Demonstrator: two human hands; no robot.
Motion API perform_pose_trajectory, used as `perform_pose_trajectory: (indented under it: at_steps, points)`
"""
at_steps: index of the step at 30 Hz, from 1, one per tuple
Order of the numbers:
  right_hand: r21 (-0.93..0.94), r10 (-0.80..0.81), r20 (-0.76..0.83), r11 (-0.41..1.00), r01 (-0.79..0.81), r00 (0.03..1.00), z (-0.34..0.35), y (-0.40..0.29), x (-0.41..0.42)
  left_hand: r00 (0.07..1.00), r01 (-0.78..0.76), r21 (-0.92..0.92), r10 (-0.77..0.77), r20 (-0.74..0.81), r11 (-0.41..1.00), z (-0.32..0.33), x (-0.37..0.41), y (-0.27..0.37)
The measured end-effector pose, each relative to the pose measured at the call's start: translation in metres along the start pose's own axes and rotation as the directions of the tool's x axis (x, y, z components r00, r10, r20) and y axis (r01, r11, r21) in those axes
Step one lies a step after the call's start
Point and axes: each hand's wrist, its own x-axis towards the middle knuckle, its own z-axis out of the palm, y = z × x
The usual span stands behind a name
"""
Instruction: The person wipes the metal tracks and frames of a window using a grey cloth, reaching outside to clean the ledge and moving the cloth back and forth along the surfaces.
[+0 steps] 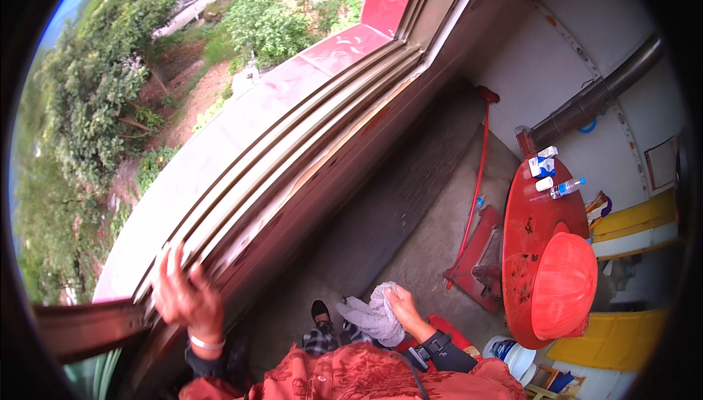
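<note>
My left hand [189, 293] is at the near end of the sliding-window track [250, 194], its fingers spread over the metal rails. It appears to rest on them, though the exact contact is blurred. A pale bracelet circles that wrist. Lower and to the right, my right hand [405, 307] grips a bunched grey cloth [379, 315], which hangs in front of my legs. A dark band with a buckle is around the right forearm. Outside the track runs a pale, glossy tiled ledge [219, 142]. A window sash frame [90, 326] stands beside my left hand.
A round red table [516, 224] at right carries a red dome-shaped cover [565, 284], a plastic bottle [568, 187] and small packets. A red-handled pole [482, 175] leans against the wall. Below the table sits a white bucket [511, 356]. Trees [93, 109] grow outside, well below.
</note>
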Motion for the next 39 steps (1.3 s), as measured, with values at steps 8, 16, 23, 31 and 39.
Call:
perform_pose_trajectory:
  at_steps: [8,16,23,31,39]
  points:
    - [-0.127,-0.024,-0.029,0.992,0.02,0.999,-0.029,-0.017,0.111,1.0,-0.024,0.042,0.023,0.012,0.999,-0.004,-0.007,-0.003]
    - [-0.372,-0.011,-0.062,0.928,-0.013,0.998,-0.036,-0.057,0.198,0.998,-0.038,0.121,0.042,-0.036,0.992,-0.002,0.017,0.013]
    - [-0.215,0.056,0.001,0.975,-0.054,0.998,-0.033,-0.062,0.213,0.997,-0.057,0.09,0.062,-0.054,0.994,0.008,0.015,0.011]
    - [-0.294,0.072,0.075,0.955,-0.047,0.995,-0.031,-0.071,0.206,0.996,-0.068,0.025,0.069,-0.056,0.997,0.009,0.006,0.001]
    - [-0.255,0.002,0.193,0.966,0.049,0.981,-0.036,-0.049,0.199,0.966,0.182,-0.159,-0.207,-0.155,0.97,0.021,-0.026,0.005]
